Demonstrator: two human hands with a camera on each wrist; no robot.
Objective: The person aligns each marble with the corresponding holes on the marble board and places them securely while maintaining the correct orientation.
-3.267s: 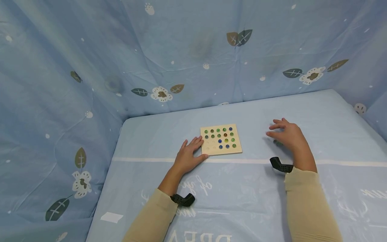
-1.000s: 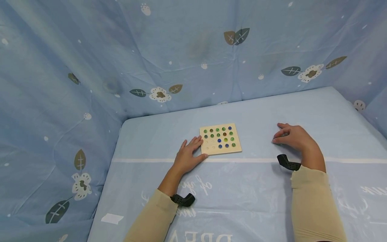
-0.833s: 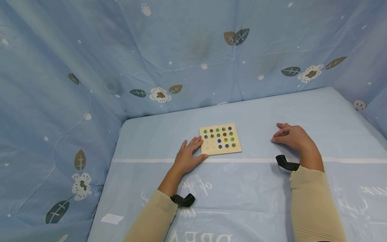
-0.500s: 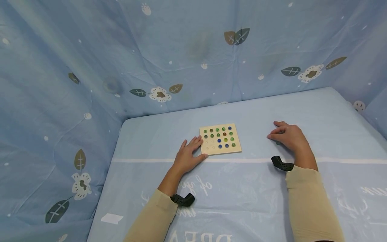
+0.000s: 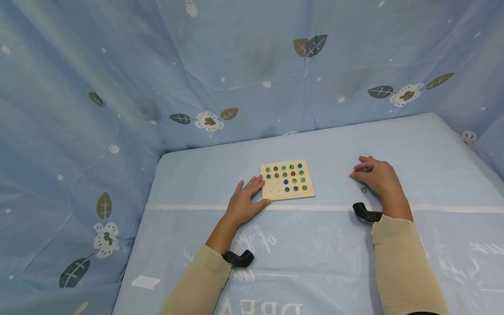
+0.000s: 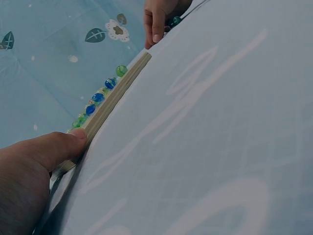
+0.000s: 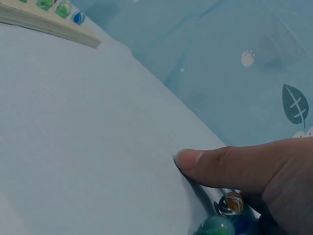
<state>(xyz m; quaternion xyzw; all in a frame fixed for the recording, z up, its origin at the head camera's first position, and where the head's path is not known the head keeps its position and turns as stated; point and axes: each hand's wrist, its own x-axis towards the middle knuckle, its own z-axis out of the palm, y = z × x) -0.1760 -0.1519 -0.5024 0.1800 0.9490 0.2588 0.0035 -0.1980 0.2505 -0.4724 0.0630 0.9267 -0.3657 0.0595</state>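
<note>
A pale wooden board (image 5: 271,194) with rows of glass marbles lies on the cloth-covered table; several hollows at its near left hold no marble. My left hand (image 5: 246,203) rests along the board's left side, fingers spread, and the thumb touches its near edge in the left wrist view. To the right, my right hand (image 5: 376,177) is low over the cloth, thumb and fingertips close together; whether they pinch anything is hidden. Beside that palm lie loose marbles: a teal marble (image 7: 217,226), an orange-swirled marble (image 7: 231,203) and a dark blue marble (image 7: 243,223).
A light blue cloth (image 5: 327,245) with white lettering and a pale stripe covers the table. Behind and to the left hang blue patterned curtains (image 5: 244,65). A white paper patch (image 5: 145,282) lies near the front left. Each wrist wears a black device (image 5: 367,213).
My right hand first shifted right and nearer me, then back left and slightly away. A teal marble now shows below its palm. My left hand and the board have stayed in place.
</note>
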